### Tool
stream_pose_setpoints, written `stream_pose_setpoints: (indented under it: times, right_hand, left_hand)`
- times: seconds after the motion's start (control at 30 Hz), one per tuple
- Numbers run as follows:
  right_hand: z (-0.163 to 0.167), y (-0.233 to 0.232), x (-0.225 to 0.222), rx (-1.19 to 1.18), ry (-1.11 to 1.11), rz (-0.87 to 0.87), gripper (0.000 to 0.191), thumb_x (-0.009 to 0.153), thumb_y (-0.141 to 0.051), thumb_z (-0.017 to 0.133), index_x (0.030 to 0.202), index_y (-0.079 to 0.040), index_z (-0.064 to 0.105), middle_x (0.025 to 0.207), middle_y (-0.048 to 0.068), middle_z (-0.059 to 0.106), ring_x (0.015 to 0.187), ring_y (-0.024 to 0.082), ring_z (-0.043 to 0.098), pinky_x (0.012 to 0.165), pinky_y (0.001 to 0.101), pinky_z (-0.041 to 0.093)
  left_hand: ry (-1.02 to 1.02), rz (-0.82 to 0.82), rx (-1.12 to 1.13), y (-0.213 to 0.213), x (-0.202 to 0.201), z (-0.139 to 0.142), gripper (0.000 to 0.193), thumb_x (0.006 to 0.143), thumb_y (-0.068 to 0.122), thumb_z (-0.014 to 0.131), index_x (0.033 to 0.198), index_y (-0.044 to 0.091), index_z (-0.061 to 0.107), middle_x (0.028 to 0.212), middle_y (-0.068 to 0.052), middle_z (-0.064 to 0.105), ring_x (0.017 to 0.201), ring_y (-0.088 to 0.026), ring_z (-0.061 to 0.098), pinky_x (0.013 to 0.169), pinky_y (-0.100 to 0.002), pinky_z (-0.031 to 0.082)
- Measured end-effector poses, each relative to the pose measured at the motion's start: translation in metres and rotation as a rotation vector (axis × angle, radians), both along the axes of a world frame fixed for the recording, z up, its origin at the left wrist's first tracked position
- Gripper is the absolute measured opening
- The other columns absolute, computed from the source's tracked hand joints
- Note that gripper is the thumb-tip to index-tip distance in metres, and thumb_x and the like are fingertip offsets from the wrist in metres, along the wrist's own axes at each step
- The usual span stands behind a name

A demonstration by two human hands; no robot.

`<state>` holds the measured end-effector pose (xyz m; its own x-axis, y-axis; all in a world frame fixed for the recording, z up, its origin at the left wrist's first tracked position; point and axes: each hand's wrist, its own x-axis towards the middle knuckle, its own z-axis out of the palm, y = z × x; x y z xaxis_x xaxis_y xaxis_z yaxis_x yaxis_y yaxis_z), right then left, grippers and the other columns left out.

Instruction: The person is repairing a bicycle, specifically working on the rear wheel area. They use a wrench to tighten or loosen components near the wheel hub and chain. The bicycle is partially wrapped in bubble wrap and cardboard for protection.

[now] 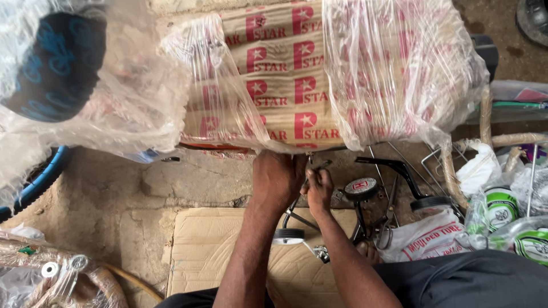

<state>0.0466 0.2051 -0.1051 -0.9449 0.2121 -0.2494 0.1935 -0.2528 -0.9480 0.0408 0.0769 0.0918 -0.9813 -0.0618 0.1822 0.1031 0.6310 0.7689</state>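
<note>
Both your forearms extend far from your body over the flattened cardboard sheet [228, 251]. Your left hand [278, 181] is curled, knuckles up, against the lower edge of the paper-and-plastic-wrapped bundle [285, 85]; what it clasps is hidden. Your right hand [319, 191], just beside it, has its fingers closed on a thin metal part [321, 166]. Two small training wheels are visible: one white [288, 235], one black [432, 203].

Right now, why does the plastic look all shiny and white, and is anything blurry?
In the head view, daylight glares off the crinkled clear plastic wrap, whitening the paper-wrapped bundle beneath; the left hand and right hand sit in its shadow yet stay sharp; the wrapped dark tyre at the corner looks soft and stretched.
</note>
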Motion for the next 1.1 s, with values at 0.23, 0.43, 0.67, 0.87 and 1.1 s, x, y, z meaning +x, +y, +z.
stream_pose_setpoints:
  times: [0.23, 0.43, 0.67, 0.87, 1.1]
  right_hand:
    - [0.018, -0.001, 0.002, 0.477, 0.229, 0.107, 0.016, 0.102, -0.018, 0.062, 0.106, -0.003, 0.058, 0.083, 0.012, 0.065, 0.060, 0.025, 0.061, 0.053, 0.0378, 0.049]
    - [0.013, 0.009, -0.011, 0.783, 0.343, 0.246, 0.017, 0.101, -0.016, 0.061, 0.108, 0.000, 0.057, 0.096, 0.024, 0.070, 0.090, 0.044, 0.069, 0.072, 0.0477, 0.055]
    - [0.014, 0.023, -0.024, 0.820, 0.309, 0.395, 0.022, 0.100, -0.020, 0.062, 0.110, 0.000, 0.062, 0.093, 0.025, 0.069, 0.085, 0.043, 0.069, 0.071, 0.0467, 0.054]
    - [0.019, 0.030, -0.027, 0.683, 0.257, 0.426, 0.031, 0.099, -0.029, 0.065, 0.114, -0.002, 0.067, 0.093, 0.019, 0.072, 0.083, 0.029, 0.070, 0.074, 0.0415, 0.055]
    - [0.023, 0.025, -0.033, 0.573, 0.033, 0.463, 0.038, 0.097, -0.040, 0.065, 0.112, -0.005, 0.072, 0.074, 0.013, 0.070, 0.055, 0.021, 0.059, 0.053, 0.0404, 0.049]
  left_hand:
    - [-0.013, 0.028, 0.023, 0.001, -0.009, 0.001, 0.030, 0.097, 0.032, 0.065, 0.093, 0.003, 0.071, 0.079, -0.020, 0.070, 0.075, -0.041, 0.070, 0.065, -0.051, 0.053]
    - [0.082, 0.037, 0.001, 0.002, -0.012, -0.002, 0.028, 0.095, 0.029, 0.066, 0.100, 0.003, 0.072, 0.087, -0.022, 0.071, 0.080, -0.044, 0.068, 0.067, -0.053, 0.052]
    - [0.016, 0.002, 0.008, -0.001, -0.013, -0.013, 0.023, 0.094, 0.027, 0.067, 0.098, 0.004, 0.071, 0.084, -0.020, 0.072, 0.079, -0.042, 0.070, 0.068, -0.051, 0.053]
    - [0.076, 0.063, -0.007, 0.002, -0.011, -0.017, 0.022, 0.094, 0.025, 0.069, 0.101, 0.004, 0.071, 0.092, -0.023, 0.070, 0.085, -0.045, 0.067, 0.071, -0.054, 0.052]
    - [0.120, 0.065, 0.110, 0.002, -0.010, -0.020, 0.021, 0.093, 0.021, 0.069, 0.105, 0.003, 0.069, 0.096, -0.022, 0.071, 0.089, -0.046, 0.067, 0.074, -0.053, 0.051]
